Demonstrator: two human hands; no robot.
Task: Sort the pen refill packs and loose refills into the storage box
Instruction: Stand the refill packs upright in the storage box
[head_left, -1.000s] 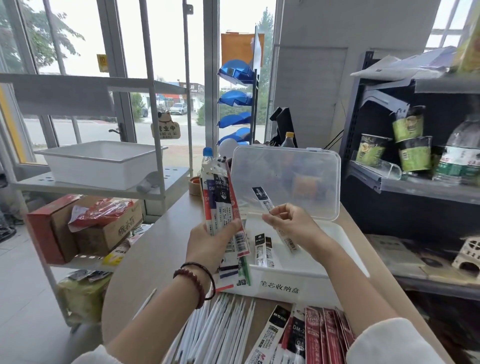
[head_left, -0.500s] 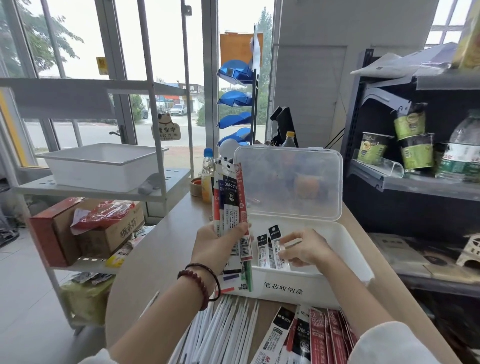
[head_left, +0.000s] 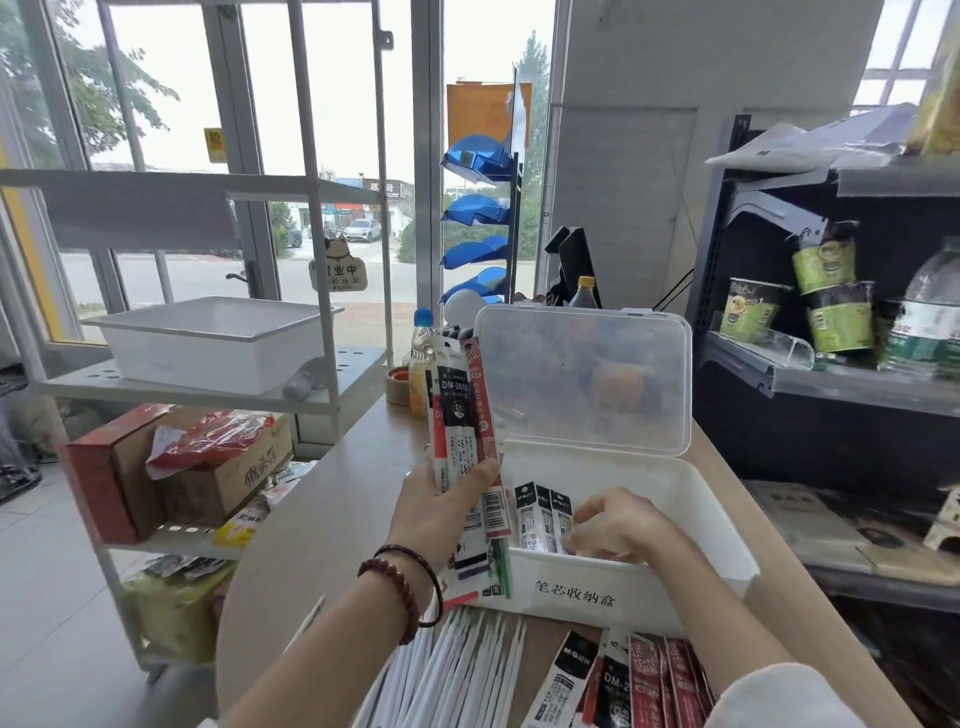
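A white storage box (head_left: 696, 499) with its clear lid (head_left: 584, 376) raised stands on the table. My left hand (head_left: 441, 512) grips a fanned bundle of refill packs (head_left: 460, 410) upright at the box's left edge. My right hand (head_left: 615, 525) is inside the box, fingers curled down against the three black-topped packs (head_left: 540, 517) standing there; whether it still pinches one I cannot tell. White loose refills (head_left: 457, 670) lie in a row in front of the box. Red and black refill packs (head_left: 639, 680) lie beside them at the bottom.
A wire rack (head_left: 322, 291) with a white tray (head_left: 213, 338) and cardboard boxes (head_left: 171, 467) stands left of the table. Bottles (head_left: 421, 358) and a tape roll (head_left: 399, 383) sit behind the box. A dark shelf (head_left: 831, 374) with cups and water bottles is at right.
My right hand carried one pack down from in front of the lid into the box, beside the packs standing there. My left hand tilted the bundle more upright.
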